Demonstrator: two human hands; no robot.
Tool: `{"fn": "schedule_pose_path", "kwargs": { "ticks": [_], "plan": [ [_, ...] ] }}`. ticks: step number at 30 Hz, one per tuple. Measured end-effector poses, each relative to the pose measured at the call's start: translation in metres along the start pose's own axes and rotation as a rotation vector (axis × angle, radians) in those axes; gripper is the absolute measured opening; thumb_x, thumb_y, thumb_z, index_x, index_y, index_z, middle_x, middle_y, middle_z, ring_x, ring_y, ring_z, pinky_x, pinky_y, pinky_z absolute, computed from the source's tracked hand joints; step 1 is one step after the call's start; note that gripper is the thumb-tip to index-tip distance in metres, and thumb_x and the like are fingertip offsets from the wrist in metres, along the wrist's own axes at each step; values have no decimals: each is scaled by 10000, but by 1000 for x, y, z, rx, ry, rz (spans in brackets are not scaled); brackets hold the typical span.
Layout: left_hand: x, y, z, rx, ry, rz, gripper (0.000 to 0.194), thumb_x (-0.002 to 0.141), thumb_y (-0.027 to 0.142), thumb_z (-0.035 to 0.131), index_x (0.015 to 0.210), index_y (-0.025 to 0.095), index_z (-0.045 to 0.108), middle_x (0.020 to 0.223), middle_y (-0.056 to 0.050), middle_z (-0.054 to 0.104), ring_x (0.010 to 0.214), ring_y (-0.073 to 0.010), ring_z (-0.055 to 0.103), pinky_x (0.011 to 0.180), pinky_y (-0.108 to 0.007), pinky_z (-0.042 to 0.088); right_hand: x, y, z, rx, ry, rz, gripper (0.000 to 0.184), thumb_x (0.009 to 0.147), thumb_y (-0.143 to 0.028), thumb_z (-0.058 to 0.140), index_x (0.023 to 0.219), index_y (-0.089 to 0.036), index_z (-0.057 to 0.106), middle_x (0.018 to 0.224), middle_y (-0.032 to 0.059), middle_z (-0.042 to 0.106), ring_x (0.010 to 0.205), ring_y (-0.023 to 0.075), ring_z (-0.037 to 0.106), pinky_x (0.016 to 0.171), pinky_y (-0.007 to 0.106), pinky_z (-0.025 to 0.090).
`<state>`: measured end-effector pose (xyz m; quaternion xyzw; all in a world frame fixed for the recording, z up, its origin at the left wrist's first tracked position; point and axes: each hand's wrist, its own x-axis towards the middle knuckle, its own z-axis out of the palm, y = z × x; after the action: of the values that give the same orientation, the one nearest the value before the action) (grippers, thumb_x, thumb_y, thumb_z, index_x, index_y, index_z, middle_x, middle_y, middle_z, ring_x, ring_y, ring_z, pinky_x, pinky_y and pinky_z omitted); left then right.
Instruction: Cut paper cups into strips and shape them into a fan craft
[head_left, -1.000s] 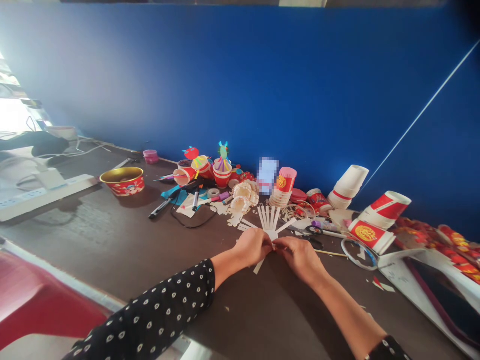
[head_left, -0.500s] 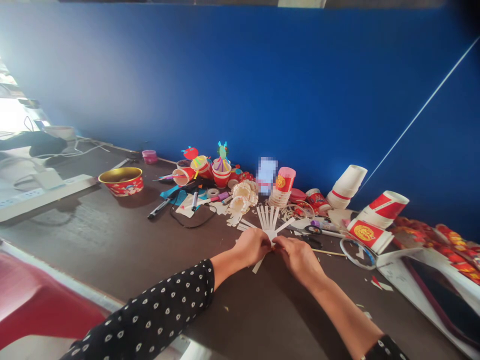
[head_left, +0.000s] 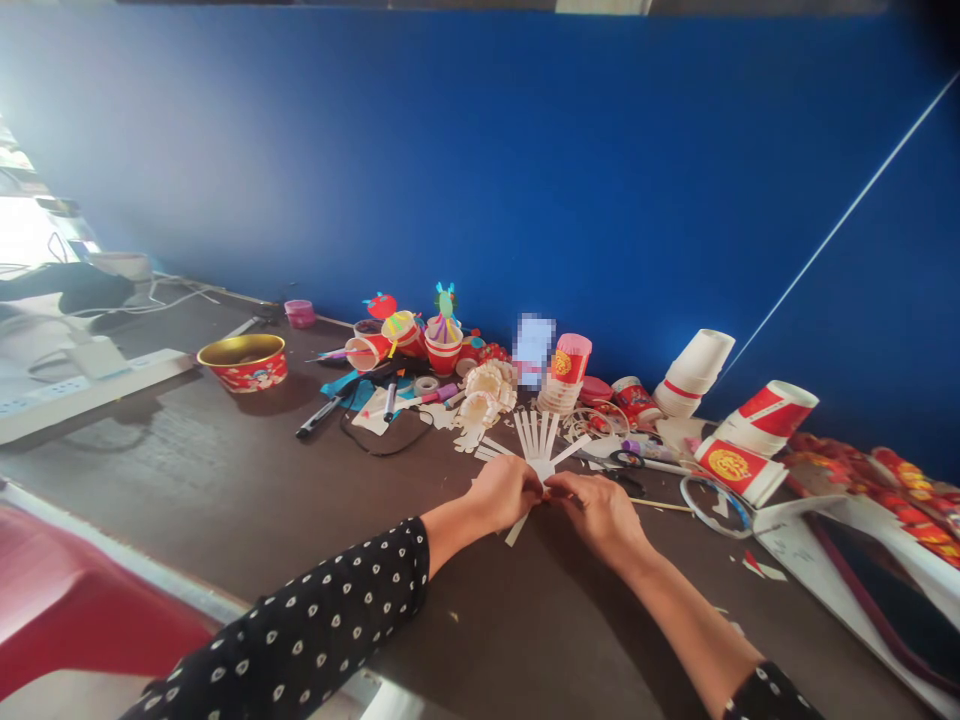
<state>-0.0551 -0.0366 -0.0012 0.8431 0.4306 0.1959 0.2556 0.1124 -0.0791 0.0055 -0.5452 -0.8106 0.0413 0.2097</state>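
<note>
My left hand (head_left: 504,493) and my right hand (head_left: 598,515) meet at the middle of the dark table, and their fingertips pinch a white paper fan of radiating strips (head_left: 535,440). Most strips splay away from me, and one sticks out toward me below my left hand. The fan's centre is hidden behind my fingers. A dark sleeve with white dots (head_left: 300,615) covers my left forearm.
Paper flowers (head_left: 486,388) and decorated red cups (head_left: 444,352) stand beyond the hands. Scissors (head_left: 626,459) lie to the right, near stacked white cups (head_left: 694,365) and red-and-white cups (head_left: 765,418). A gold-lined red bowl (head_left: 241,362) sits at left. A blue wall backs the table.
Both hands stay pinched on the paper strips with almost no movement. The whole view has shifted very slightly.
</note>
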Motion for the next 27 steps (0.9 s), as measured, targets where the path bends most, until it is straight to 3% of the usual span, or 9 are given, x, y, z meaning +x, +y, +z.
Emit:
{"fn": "schedule_pose_path", "kwargs": {
  "ticks": [15, 27],
  "plan": [
    [-1, 1, -1, -54, 23, 12, 210, 717, 228, 541, 796, 150, 719, 707, -42, 684, 665, -154, 591, 631, -223, 424, 0, -3, 0, 37, 22, 12, 219, 808, -182, 502, 816, -244, 711, 772, 22, 704, 742, 190, 612, 689, 275, 423],
    [-2, 3, -1, -80, 18, -53, 217, 684, 207, 526, 775, 142, 712, 659, -27, 666, 617, -138, 578, 580, -211, 419, -1, -7, -1, 36, 53, 99, 192, 792, -219, 531, 859, -241, 710, 769, 25, 723, 718, 204, 656, 631, 266, 442]
  ]
}}
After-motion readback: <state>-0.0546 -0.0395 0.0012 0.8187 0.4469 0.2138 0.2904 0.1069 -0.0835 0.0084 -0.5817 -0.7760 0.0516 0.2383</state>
